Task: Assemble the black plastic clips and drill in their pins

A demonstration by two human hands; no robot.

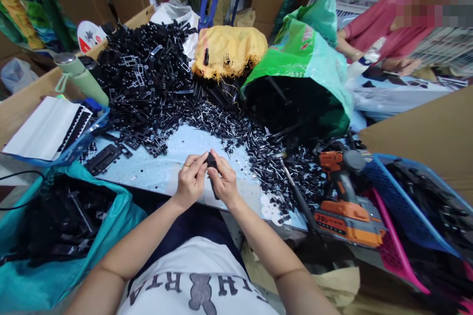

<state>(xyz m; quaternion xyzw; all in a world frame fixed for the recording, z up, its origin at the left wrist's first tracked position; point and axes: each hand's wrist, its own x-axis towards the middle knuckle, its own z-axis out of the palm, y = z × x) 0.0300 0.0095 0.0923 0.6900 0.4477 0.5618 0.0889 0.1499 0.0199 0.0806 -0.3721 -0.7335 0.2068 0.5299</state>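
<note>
Over the front edge of the table, my left hand (pixel 191 180) and my right hand (pixel 224 180) meet around a small black plastic part (pixel 211 160). Fingers and thumbs of both hands pinch it. A longer dark strip runs down between the palms, mostly covered by my right hand, so its exact shape is hidden. Beyond my hands lies a heap of black clip-like parts (pixel 142 74). Small black pieces with silvery pins (pixel 221 120) spread from that heap toward the right. A hammer (pixel 295 187) lies to the right of my right hand.
An orange cordless drill (pixel 345 202) and a blue basket (pixel 417 202) stand at right. A green sack (pixel 295 59) opens toward me behind the small parts. At left are a teal bag (pixel 121 202), a blue tray (pixel 79 140) and a green bottle (pixel 83 78). Another person (pixel 384 29) sits at far right.
</note>
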